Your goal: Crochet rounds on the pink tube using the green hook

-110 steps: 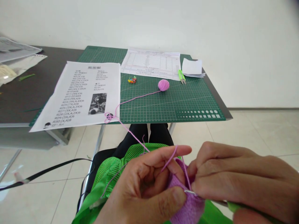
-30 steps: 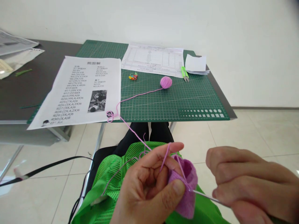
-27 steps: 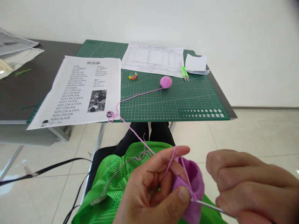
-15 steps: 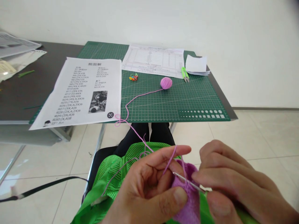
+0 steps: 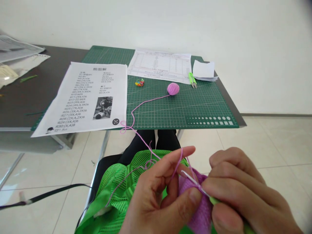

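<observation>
My left hand (image 5: 168, 191) pinches the edge of a purple crocheted piece (image 5: 201, 216) between thumb and fingers. Its index finger is stretched out, with a strand of purple yarn (image 5: 179, 159) looped over it. In my right hand (image 5: 239, 185) is a crochet hook (image 5: 214, 200) with a green handle and a metal shaft. The shaft lies across the top edge of the piece, its tip pointing up and left beside the taut yarn. From the yarn ball (image 5: 173, 88) on the mat, a strand runs down to my left hand.
A green cutting mat (image 5: 156, 112) covers part of the dark table (image 5: 65, 53). On it lie a printed pattern sheet (image 5: 85, 97), a form (image 5: 159, 65), colored stitch markers (image 5: 139, 83), green snips (image 5: 192, 80) and small papers (image 5: 203, 70). Green mesh fabric (image 5: 114, 180) covers my lap.
The crocheted piece has tilted and moved slightly right. My left index finger is a little higher and further left. The hook has shifted, its tip now higher. The yarn ball stays on the mat.
</observation>
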`<state>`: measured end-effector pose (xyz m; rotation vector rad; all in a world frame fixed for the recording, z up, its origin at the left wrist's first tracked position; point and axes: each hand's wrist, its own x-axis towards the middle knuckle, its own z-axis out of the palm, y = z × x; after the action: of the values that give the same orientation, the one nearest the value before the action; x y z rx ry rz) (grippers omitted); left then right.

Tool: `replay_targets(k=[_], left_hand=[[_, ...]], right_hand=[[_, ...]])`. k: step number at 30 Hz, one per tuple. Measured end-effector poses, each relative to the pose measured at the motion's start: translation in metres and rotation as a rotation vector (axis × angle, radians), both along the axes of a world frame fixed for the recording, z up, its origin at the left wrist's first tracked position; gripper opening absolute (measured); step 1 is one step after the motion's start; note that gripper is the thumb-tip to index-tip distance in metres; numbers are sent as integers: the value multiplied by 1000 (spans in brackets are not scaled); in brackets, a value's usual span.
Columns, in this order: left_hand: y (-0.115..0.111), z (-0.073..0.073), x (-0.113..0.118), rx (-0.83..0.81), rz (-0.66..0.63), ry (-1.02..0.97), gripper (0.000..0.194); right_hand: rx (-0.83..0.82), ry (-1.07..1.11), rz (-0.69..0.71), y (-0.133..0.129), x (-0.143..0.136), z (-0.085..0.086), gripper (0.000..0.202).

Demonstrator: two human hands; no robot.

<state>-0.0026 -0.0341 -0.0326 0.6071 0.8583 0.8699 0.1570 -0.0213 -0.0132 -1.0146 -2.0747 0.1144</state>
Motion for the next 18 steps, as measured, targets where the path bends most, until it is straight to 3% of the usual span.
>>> replay_targets(k=[9, 18], left_hand=[[-1, 5, 3, -140, 60, -93, 41], [-2, 2, 6, -68, 138, -49, 42]], right_hand=[[143, -66, -8, 3, -3, 0, 37], [10, -84, 61, 9, 13, -8, 44]])
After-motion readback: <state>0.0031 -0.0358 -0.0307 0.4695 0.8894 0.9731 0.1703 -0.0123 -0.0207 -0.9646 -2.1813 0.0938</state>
